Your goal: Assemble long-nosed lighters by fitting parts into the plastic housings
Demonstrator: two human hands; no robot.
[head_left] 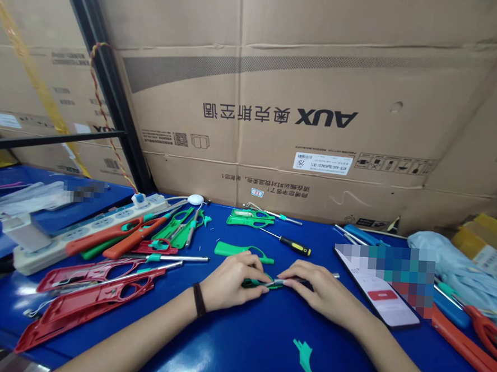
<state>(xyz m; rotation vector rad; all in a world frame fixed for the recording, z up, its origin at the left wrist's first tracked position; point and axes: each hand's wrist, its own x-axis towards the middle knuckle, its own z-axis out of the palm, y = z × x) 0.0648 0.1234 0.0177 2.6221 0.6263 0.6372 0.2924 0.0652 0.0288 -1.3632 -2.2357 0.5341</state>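
Observation:
My left hand (232, 280), with a dark band at its wrist, pinches a green lighter housing half (275, 285), mostly hidden under its fingers. Closed on the metal tube (336, 276) at the housing's other end is my right hand (320, 286); the tube's tip sticks out past its fingers. Just beyond the hands lies a loose green housing half (233, 249). A teal trigger piece (305, 360) rests on the blue table nearer to me. Behind, a black and yellow screwdriver (295, 245) lies near another green housing (249, 218) with parts in it.
Red housing halves (85, 310) and orange lighters (138, 241) lie at left beside a white power strip (81, 229). At right are a phone (387, 301), an orange lighter (469, 351) and a pale blue plastic bag (457, 272). A cardboard wall (280, 81) stands behind.

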